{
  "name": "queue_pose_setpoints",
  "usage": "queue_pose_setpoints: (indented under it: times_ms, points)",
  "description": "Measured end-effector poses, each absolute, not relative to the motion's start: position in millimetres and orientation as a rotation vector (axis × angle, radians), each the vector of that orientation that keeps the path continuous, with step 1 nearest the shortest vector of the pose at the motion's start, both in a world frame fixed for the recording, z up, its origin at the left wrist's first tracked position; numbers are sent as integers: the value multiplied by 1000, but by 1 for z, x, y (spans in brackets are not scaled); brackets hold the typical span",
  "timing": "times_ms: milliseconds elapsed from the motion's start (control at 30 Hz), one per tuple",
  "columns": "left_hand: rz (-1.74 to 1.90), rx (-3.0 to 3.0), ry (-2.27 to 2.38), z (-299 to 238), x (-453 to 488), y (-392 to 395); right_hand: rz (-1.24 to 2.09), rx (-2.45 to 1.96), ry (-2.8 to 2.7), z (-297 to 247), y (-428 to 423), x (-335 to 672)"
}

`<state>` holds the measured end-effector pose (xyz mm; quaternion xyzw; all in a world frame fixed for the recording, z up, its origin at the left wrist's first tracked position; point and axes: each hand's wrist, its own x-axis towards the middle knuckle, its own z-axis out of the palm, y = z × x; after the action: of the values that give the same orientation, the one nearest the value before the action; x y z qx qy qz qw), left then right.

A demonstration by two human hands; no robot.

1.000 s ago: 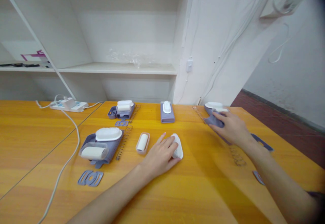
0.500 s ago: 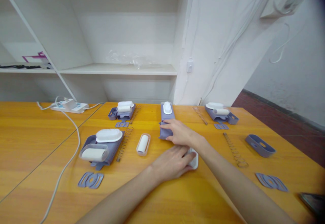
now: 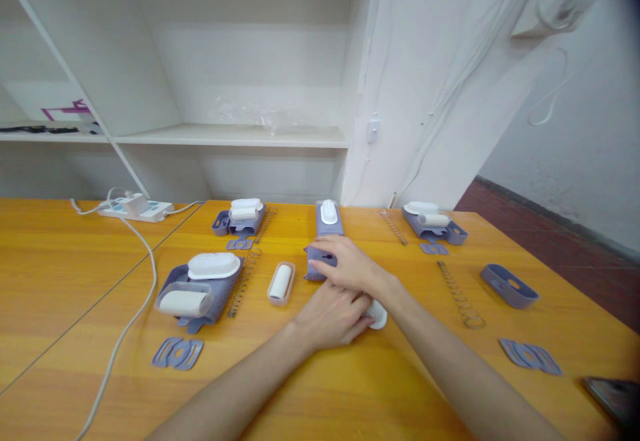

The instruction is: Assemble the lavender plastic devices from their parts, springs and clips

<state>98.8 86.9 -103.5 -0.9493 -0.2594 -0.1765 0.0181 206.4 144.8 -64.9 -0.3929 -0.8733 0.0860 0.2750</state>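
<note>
My right hand (image 3: 345,264) grips a purple plastic casing (image 3: 314,269) with a dark slot in its face; the fingers lie over its top and left side. Under my right wrist, my left hand (image 3: 333,314) rests low over the table, palm down. Its thumb and index finger are apart, at the edge of a white oval piece (image 3: 381,316); the other fingertips are hidden. Left of the hands sits a clear tray (image 3: 286,300) with a white roller (image 3: 281,281) in it. Behind my right hand stands another purple casing (image 3: 330,229) with a white oval lid (image 3: 329,212).
Sets of purple casings with white parts lie at left (image 3: 220,294), back left and back right. Springs (image 3: 460,298), flat purple plates (image 3: 530,356) and a purple cup (image 3: 510,288) lie around. A phone (image 3: 613,398) is at right; a power strip (image 3: 143,211) with a cable is at left.
My right hand has turned the purple casing and shifted it slightly left, so its slotted face shows. My left hand has slid left, partly off the white oval piece, which stays in place.
</note>
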Motion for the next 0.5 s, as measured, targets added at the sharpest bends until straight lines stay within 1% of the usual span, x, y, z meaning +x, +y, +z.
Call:
queue_pose_setpoints:
  times_ms: [167, 333, 500]
  points:
    - [-646, -2812, -913, -102, 87, 92, 207, -1064, -2090, -72, 122, 215]
    - [-637, -2709, -1042, -96, 75, 100, 133, -1027, -2215, -88, 102, 239]
    - [-591, -2695, -1153, -102, 68, 104, 4, -1036, -2328, -90, 100, 265]
